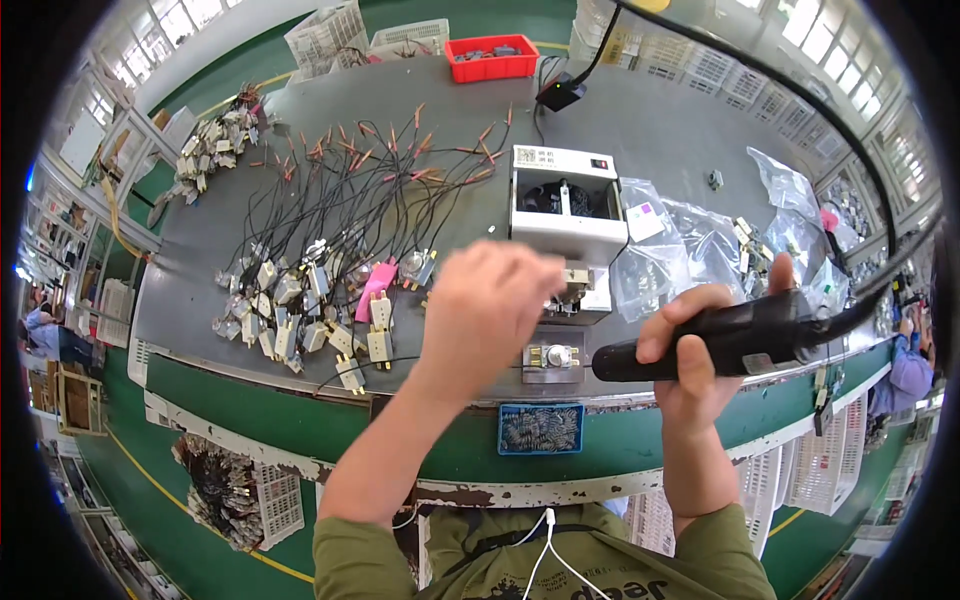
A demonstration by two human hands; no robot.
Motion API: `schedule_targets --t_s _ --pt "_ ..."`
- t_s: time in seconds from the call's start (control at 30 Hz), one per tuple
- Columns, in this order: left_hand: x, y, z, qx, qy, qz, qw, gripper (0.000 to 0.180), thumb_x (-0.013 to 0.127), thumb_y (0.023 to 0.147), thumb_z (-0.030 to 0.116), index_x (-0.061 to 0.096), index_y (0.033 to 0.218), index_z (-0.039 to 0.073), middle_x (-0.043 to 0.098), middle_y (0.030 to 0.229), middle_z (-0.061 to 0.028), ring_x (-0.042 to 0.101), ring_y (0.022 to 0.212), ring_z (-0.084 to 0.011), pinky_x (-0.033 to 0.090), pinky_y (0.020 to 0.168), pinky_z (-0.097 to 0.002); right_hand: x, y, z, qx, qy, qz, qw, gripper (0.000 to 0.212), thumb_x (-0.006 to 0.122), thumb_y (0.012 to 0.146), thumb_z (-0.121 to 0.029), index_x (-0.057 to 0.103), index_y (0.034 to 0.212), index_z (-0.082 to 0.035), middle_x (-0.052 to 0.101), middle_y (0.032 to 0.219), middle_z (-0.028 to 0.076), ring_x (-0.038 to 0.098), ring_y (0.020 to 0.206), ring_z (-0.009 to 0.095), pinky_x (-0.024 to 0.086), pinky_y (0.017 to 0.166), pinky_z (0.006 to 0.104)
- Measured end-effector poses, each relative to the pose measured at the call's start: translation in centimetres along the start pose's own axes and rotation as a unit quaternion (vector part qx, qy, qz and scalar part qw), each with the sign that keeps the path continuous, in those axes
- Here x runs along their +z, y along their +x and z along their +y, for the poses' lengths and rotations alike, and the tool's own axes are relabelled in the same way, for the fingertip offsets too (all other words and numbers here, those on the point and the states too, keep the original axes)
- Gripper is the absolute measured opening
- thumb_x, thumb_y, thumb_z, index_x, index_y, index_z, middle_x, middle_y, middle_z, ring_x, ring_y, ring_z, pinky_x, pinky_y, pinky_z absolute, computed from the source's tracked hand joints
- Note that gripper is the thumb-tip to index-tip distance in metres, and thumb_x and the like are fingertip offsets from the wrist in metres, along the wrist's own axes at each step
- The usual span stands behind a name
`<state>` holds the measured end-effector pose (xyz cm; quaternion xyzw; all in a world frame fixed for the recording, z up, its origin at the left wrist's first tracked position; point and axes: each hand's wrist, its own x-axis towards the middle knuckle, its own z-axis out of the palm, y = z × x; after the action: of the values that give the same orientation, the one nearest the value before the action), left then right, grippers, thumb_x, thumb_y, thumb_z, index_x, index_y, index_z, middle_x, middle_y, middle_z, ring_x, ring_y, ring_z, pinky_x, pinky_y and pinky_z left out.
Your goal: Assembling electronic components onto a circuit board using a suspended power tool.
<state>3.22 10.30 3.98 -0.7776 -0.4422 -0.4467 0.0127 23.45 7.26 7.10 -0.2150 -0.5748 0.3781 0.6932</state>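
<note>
**Grey bench (pixel 690 110) on a green floor (pixel 130 420), corded tool (pixel 735 335) held close to the holder (pixel 555 377)**

From my remote seat, the nearest thing is a blue tray (pixel 501 430) of small metal pieces (pixel 540 430), close to the wearer's body, presumably to spare a long reach. Just beyond sits the holder with a small part (pixel 561 354) in it; I take it to be there to stop the part shifting. The right hand (pixel 697 372) has its fingers closed round the tool's thick body. The cord (pixel 850 320) leaves on the far side from the left hand (pixel 485 300), which likely avoids snagging. The tool's other end points toward the holder, though I cannot judge its height. The left hand is blurred, fingers bent, in front of the white machine (pixel 570 235); whether it grasps anything, I cannot tell.

To its left I see a heap of wired parts (pixel 285 288), bodies nearest and wires fanned away, probably so the bodies stay easy to pick up. Clear plastic bags (pixel 665 250) lie on the right. Farther off come a black box (pixel 560 92), a red bin (pixel 495 72) near the far edge, perhaps as side stock, and white crates (pixel 325 40).
</note>
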Motion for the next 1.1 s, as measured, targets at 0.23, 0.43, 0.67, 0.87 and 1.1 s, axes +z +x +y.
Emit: schedule_targets --t_s 0.23,0.43,0.67,0.87,1.1 --pt "2.6 2.7 -2.2 -0.01 0.035 0.054 0.998 0.024 0.074 0.084 0.012 0.071 0.107 0.013 0.066 0.102 -0.0039 0.063 0.093 -0.0243 0.049 0.08 -0.0389 0.5 0.5 -0.1 0.013 -0.01 0.006 1.0 0.101 0.068 0.09 -0.007 -0.004 0.16 -0.019 0.06 0.113 0.018 0.064 0.071 0.02 0.057 0.064 0.0328" --pt "2.3 -6.2 0.5 -0.057 -0.078 -0.289 0.952 0.026 0.073 0.086 0.023 0.069 0.108 0.009 0.064 0.108 -0.0064 0.062 0.099 -0.0271 0.049 0.087 -0.0398 2.0 0.4 -1.0 0.037 0.021 0.044 0.998 0.107 0.07 0.092 -0.013 -0.014 0.158 -0.021 0.058 0.115 0.02 0.064 0.073 0.02 0.059 0.064 0.0335" --pt "4.2 -8.2 -1.3 -0.054 -0.085 -0.266 0.959 0.028 0.074 0.084 0.024 0.065 0.103 0.006 0.062 0.109 -0.0043 0.059 0.098 -0.0292 0.05 0.087 -0.0404 3.2 -0.7 3.5 0.119 -0.033 0.008 0.992 0.074 0.071 0.077 0.004 0.029 0.138 0.01 0.07 0.085 0.007 0.069 0.077 0.014 0.026 0.119 0.0395" --pt "3.7 -8.3 -0.7 -0.092 -0.076 -0.277 0.953 0.029 0.074 0.086 0.027 0.064 0.105 0.007 0.061 0.11 -0.0043 0.061 0.099 -0.0282 0.052 0.086 -0.0399 2.9 -1.1 5.0 0.115 -0.047 -0.034 0.992 0.083 0.07 0.078 0.005 0.021 0.145 0.009 0.07 0.088 0.008 0.067 0.077 0.011 0.047 0.101 0.0326" --pt "3.1 -7.8 -0.5 -0.144 -0.079 -0.316 0.934 0.03 0.072 0.088 0.028 0.063 0.105 0.006 0.059 0.114 -0.004 0.065 0.101 -0.0284 0.054 0.081 -0.0411 2.0 -0.4 6.2 0.082 0.072 -0.149 0.983 0.091 0.071 0.077 0.008 0.02 0.151 0.001 0.068 0.096 0.015 0.068 0.085 0.019 0.054 0.082 0.0324"
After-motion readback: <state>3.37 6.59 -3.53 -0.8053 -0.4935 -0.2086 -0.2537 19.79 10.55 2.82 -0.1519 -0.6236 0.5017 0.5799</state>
